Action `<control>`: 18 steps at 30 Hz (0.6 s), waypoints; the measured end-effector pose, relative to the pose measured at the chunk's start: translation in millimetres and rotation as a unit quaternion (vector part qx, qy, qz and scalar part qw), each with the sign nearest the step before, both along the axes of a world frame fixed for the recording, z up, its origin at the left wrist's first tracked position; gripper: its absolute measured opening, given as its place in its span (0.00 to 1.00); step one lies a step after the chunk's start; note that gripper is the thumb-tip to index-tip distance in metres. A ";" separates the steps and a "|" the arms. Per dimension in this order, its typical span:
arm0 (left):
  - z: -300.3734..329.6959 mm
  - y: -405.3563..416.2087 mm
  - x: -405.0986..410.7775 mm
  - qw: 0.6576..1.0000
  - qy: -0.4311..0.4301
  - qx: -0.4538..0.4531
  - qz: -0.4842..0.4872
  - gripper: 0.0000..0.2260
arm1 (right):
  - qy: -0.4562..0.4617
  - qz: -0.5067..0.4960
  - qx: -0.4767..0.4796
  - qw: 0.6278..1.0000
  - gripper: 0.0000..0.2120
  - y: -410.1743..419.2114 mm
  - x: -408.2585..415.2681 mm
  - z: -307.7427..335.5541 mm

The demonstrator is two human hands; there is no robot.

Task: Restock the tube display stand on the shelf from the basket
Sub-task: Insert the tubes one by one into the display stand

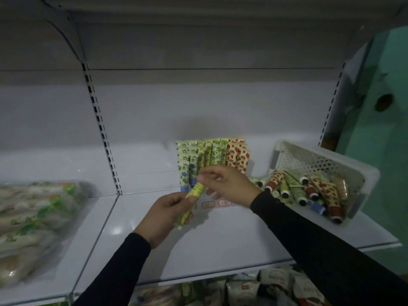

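Head view: the left hand [164, 214] grips a yellow-green tube [191, 200], fingers curled round it, above the shelf [220, 246] middle. The right hand [227, 184] pinches its cap. Display stand [212, 160] at the back edge; basket [318, 173] of tubes at the right edge

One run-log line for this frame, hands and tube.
left hand: grips yellow-green tube | right hand: pinches its cap end | display stand: part stocked | basket: holds tubes

Glossy white shelf [220, 239], perforated white plastic basket [366, 173], and clear, shiny plastic-wrapped packs [33, 217].
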State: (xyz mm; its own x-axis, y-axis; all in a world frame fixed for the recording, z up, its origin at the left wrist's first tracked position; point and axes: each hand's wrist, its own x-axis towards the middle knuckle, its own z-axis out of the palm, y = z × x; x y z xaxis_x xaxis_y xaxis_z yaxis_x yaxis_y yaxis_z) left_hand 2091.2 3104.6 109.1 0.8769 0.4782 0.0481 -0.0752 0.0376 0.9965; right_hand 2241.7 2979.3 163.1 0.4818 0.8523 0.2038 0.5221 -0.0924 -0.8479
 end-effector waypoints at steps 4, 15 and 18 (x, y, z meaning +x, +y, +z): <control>4.0 -5.9 10.5 1.000 -0.004 -0.012 0.028 0.13 | 0.066 0.012 0.013 0.998 0.10 -12.9 7.4 -4.2; 9.9 -10.8 27.3 0.998 -0.011 -0.018 0.052 0.30 | 0.016 0.011 -0.010 1.000 0.14 -21.9 12.9 -7.9; 12.2 -15.5 31.5 0.999 -0.011 0.021 0.037 0.11 | -0.014 0.000 -0.001 1.000 0.16 -15.5 12.3 -2.3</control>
